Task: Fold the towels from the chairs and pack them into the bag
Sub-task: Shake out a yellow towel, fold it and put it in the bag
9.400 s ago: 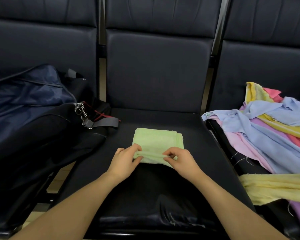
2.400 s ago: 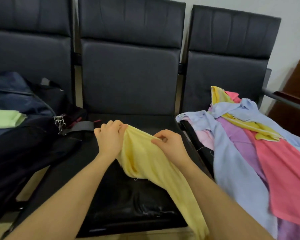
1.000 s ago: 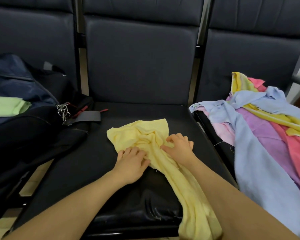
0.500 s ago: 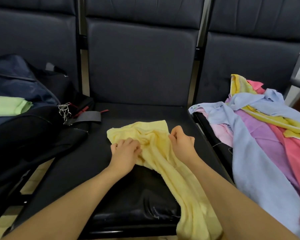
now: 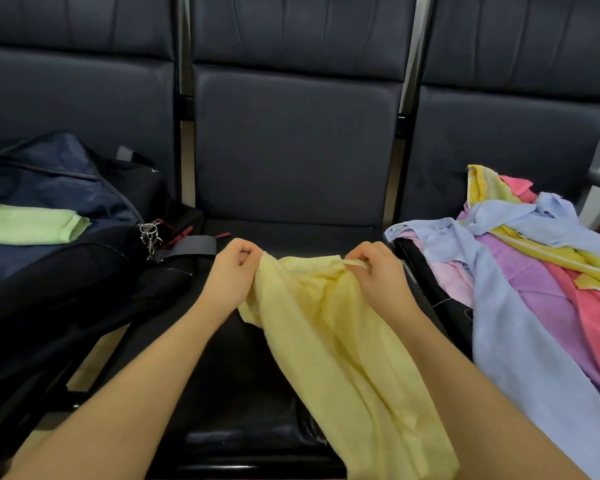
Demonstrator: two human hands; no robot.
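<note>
The left hand (image 5: 230, 276) and right hand (image 5: 378, 275) each pinch a top corner of the yellow towel (image 5: 340, 344) in curled fingers (image 5: 248, 252), the cloth hanging below them over the middle chair seat (image 5: 222, 403). Left of the fingers, the dark bag (image 5: 66, 271) holds a green towel (image 5: 28, 221).

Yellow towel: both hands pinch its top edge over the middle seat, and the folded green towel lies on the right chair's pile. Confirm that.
One detail is wrong. The head view shows the folded green towel lying on the bag on the left chair, not on the right chair's pile. The rest holds: the left hand and right hand pinch the yellow towel by its top edge over the middle seat.
</note>
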